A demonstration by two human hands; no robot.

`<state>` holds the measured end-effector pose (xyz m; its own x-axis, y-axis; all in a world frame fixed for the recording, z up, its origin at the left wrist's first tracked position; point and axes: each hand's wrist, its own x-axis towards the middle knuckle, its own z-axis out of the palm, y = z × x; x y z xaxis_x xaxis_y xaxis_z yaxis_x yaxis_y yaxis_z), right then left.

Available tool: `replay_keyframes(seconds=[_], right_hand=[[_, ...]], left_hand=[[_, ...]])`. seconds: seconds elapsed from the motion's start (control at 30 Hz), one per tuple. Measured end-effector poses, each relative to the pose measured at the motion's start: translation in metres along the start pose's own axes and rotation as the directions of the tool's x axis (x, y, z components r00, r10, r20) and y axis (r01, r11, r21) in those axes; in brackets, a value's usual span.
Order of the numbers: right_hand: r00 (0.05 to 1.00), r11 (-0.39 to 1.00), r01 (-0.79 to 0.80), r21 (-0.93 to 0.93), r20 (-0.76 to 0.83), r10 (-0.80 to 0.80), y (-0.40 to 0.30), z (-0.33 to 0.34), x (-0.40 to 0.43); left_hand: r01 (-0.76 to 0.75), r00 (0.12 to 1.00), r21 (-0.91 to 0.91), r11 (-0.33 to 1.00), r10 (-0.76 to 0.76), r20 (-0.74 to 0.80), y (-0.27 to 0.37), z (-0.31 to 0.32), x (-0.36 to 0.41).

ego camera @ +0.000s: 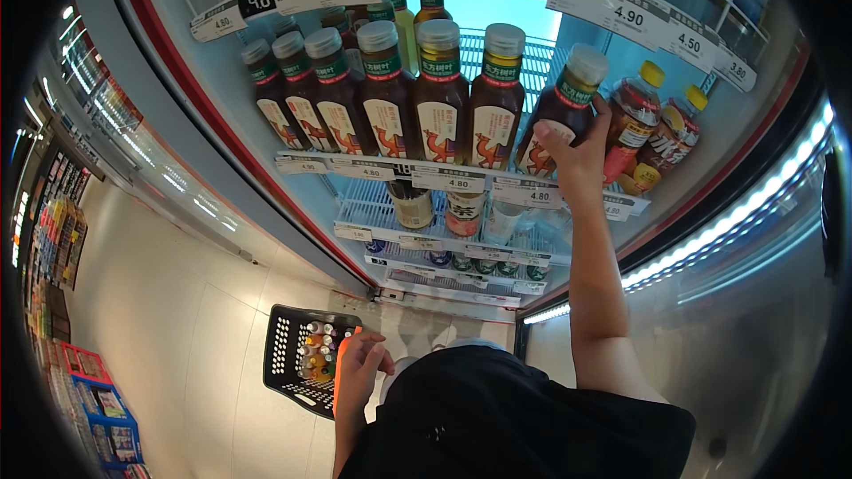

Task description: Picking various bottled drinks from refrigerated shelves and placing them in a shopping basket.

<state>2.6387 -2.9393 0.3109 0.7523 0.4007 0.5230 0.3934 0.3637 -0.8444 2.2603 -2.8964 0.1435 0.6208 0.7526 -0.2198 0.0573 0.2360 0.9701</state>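
My right hand (580, 140) is closed around a dark tea bottle (559, 113) with a clear cap and a green neck label, at the right of a row of similar tea bottles (436, 113) on a fridge shelf. The held bottle leans to the right. Just right of it stand yellow-capped drink bottles (636, 106). Low in the view, my left hand (365, 362) has bent fingers beside an orange bar (341, 366) at the edge of a black plastic basket (274, 346). Whether those fingers hold the bar is unclear. Several bottles (318, 352) lie in the basket.
Price tags line the shelf edge (486, 173). Lower wire shelves (346, 213) hold more drinks. A lit glass door (732, 319) stands at the right, and the fridge frame (219, 126) is at the left. Stocked store shelves (60, 239) and blue crates (110, 412) stand across the tiled floor (166, 319).
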Motion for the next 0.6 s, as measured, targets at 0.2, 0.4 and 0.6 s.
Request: replay_keyframes(seconds=[0.2,0.4,0.6], right_hand=[[0.996,1.000,-0.004,0.003,0.092,0.004,0.011,0.007,0.005],[0.998,0.999,0.020,-0.047,0.056,-0.017,0.018,0.005,0.002],[0.997,0.962,0.077,-0.261,0.011,-0.077,0.013,0.017,-0.011]], left_hand=[[0.072,0.996,-0.050,0.996,-0.074,-0.042,-0.016,-0.008,-0.002],[0.094,0.996,-0.032,0.995,-0.094,0.003,-0.013,-0.002,0.012],[-0.035,0.974,0.436,0.899,0.129,-0.186,-0.062,-0.024,0.025]])
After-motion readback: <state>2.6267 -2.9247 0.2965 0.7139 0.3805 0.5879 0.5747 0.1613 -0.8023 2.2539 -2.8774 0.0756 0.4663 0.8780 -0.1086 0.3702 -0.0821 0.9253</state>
